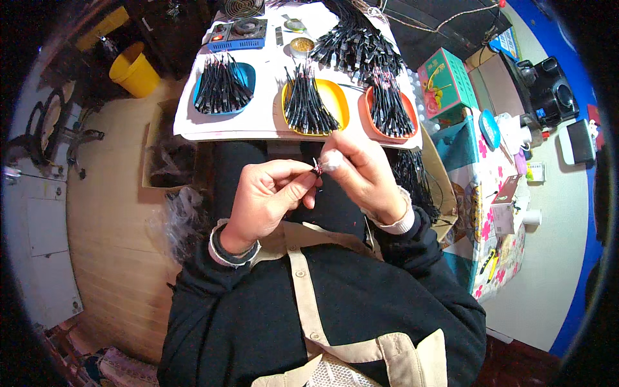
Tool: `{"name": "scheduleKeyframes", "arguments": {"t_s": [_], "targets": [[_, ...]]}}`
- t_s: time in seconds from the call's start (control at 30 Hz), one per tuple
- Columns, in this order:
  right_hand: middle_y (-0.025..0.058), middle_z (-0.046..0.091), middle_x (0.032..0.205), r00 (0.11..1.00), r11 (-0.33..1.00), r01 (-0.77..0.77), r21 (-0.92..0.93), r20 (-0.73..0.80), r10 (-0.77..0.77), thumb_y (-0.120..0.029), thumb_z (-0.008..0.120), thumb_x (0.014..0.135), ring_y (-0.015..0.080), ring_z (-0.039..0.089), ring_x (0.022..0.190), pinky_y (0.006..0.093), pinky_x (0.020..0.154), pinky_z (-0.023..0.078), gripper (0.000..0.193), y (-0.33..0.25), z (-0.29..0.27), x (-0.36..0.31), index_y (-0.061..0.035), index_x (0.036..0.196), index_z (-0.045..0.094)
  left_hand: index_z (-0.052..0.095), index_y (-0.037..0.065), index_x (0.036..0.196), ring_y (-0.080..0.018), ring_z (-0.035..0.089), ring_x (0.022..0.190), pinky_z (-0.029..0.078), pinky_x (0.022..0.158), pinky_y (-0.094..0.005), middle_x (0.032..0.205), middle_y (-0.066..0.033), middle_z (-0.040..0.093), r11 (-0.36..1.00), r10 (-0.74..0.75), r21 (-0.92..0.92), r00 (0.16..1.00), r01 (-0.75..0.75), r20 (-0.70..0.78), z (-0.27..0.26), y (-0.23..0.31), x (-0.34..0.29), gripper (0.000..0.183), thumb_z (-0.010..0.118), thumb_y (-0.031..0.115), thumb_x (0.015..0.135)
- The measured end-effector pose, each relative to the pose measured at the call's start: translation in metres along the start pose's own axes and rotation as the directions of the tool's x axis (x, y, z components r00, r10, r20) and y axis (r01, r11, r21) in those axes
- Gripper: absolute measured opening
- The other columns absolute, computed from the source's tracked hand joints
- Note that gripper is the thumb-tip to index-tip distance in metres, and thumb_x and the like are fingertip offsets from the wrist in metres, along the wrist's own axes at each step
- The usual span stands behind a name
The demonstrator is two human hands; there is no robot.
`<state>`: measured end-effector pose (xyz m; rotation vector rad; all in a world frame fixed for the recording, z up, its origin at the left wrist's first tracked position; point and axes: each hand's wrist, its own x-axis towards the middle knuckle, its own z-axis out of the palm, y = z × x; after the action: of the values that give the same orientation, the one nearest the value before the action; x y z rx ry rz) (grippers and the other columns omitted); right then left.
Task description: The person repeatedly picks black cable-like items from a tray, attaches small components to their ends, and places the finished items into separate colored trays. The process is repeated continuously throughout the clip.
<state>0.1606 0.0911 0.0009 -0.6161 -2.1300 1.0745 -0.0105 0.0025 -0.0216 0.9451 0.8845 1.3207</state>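
Note:
In front of my lap, my left hand (265,197) pinches a small piece of thin black and reddish wire (317,169) between thumb and fingertips. My right hand (366,177) meets it at the same spot, fingers pressed together, with a white wrapping on one finger or thumb tip. Whether the right fingers grip the wire too is hard to make out. Just beyond the hands, along the table's near edge, sit a blue tray (244,72), a yellow tray (336,97) and an orange tray (407,106), each holding a bundle of black cables with reddish wire ends.
Behind the trays lie a large heap of black cables (361,48), a round tin (301,46) of yellowish bits and a blue heating device (237,37). Rightward stand a green box (445,80) and a floral-covered table (480,258) with a yellow cutter (492,263). A yellow bin (134,71) stands left.

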Motion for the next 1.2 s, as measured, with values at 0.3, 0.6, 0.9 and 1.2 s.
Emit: {"name": "scheduleKeyframes", "arguments": {"t_s": [0.3, 0.6, 0.9, 1.2], "targets": [[-0.0018, 0.047, 0.064, 0.936, 0.975, -0.219, 0.031, -0.277, 0.219, -0.011, 0.054, 0.096, 0.0051, 0.042, 0.060, 0.0243, 0.053, 0.036, 0.020, -0.010, -0.027, -0.020, -0.0016, 0.079, 0.055, 0.068, -0.005, 0.091, -0.0062, 0.055, 0.054, 0.038, 0.046, -0.0162, 0.066, -0.0046, 0.063, 0.996, -0.087, 0.013, 0.996, 0.086, 0.022, -0.005, 0.016, -0.016, 0.014, 0.062, 0.008, 0.091], [0.0081, 0.062, 0.092, 0.935, 0.900, 0.355, -0.254, 0.104, -0.340, -0.005, 0.076, 0.073, 0.0238, 0.062, 0.083, 0.0320, 0.070, 0.051, 0.030, -0.029, -0.023, -0.028, -0.0053, 0.101, 0.067, 0.068, -0.003, 0.092, -0.0046, 0.054, 0.054, 0.033, 0.045, -0.0155, 0.068, -0.0037, 0.063, 0.959, -0.242, -0.097, 0.948, 0.266, 0.207, 0.000, 0.017, -0.017, 0.015, 0.061, 0.010, 0.093], [0.0020, 0.057, 0.081, 0.986, 0.984, -0.111, 0.137, 0.136, 0.093, -0.005, 0.068, 0.084, 0.0156, 0.056, 0.075, 0.0291, 0.066, 0.046, 0.011, -0.013, -0.019, -0.034, -0.0027, 0.090, 0.060, 0.064, -0.008, 0.098, -0.0195, 0.062, 0.058, 0.051, 0.053, -0.0295, 0.072, -0.0124, 0.063, 0.366, 0.505, 0.715, 0.773, -0.596, 0.385, 0.007, 0.006, -0.011, 0.018, 0.066, 0.001, 0.083], [0.0051, 0.060, 0.092, 0.950, 0.931, -0.309, 0.193, 0.030, 0.309, -0.005, 0.069, 0.085, 0.0133, 0.058, 0.084, 0.0295, 0.074, 0.049, 0.020, -0.007, -0.014, -0.044, -0.0007, 0.102, 0.059, 0.067, -0.005, 0.096, -0.0176, 0.065, 0.060, 0.051, 0.055, -0.0273, 0.072, -0.0110, 0.065, 0.591, 0.445, 0.662, 0.871, -0.461, 0.209, 0.008, -0.003, -0.008, 0.012, 0.065, 0.000, 0.085]]}}
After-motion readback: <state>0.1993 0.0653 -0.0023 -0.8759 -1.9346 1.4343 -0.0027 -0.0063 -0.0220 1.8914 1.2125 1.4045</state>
